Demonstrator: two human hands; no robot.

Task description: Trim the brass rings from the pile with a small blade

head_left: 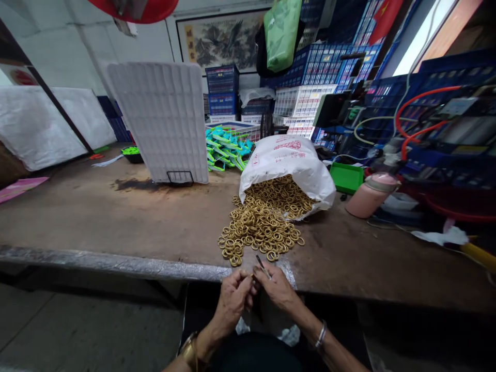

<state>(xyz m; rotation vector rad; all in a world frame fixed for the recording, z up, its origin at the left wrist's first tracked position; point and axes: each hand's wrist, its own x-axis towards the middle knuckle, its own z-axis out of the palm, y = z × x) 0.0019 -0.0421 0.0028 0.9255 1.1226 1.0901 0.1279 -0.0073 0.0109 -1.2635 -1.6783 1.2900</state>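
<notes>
Just off the table's front edge my left hand (pixel 234 297) is closed in a pinch on a small brass-coloured ring (pixel 251 276), mostly covered by the fingers. My right hand (pixel 278 289) meets it from the other side, closed around a thin tool (pixel 262 264) with a dark tip; its exact kind is too small to make out. Right ahead of both hands lies a heap of brass-coloured rings (pixel 256 227). The heap spills from the mouth of a white woven sack (pixel 282 160) with red print, which lies on its side.
Left on the brown table (pixel 155 222) stands an upright white ribbed tray (pixel 163 119). Bright green and blue pieces (pixel 227 147) lie behind the sack. To the right are a green tray (pixel 346 178) and a pink bottle (pixel 370 196). Stacked crates (pixel 222 93) fill the back.
</notes>
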